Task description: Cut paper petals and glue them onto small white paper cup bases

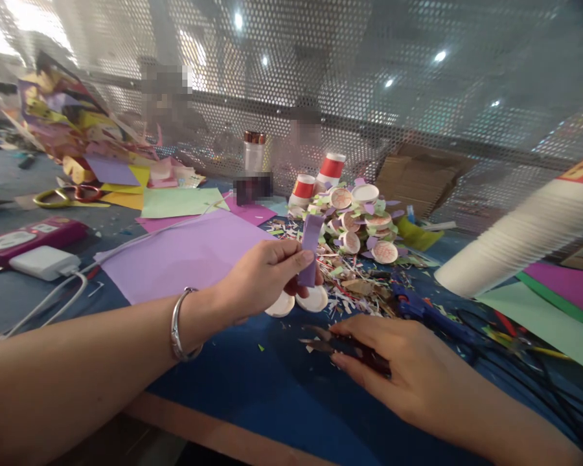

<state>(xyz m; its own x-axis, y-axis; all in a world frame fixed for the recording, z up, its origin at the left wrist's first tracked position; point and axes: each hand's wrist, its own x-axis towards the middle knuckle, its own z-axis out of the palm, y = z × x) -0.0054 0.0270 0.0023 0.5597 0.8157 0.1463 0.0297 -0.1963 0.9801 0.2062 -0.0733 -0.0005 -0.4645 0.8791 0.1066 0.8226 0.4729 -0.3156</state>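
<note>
My left hand, with a silver bangle at the wrist, pinches a folded strip of purple paper upright between thumb and fingers. Lower right, my right hand grips a pair of thread snips whose two blades stand apart, pointing left, clear of the paper strip. Behind my left hand lie two white paper discs, partly covered by it. A large purple sheet is spread to the left. Beyond the hands rises a heap of paper cup pieces with purple and green bits attached.
Paper scraps litter the middle. A blue glue gun and black cable lie right, below a long stack of paper cups. At left are scissors, a white charger and its cable. A perforated metal panel stands behind.
</note>
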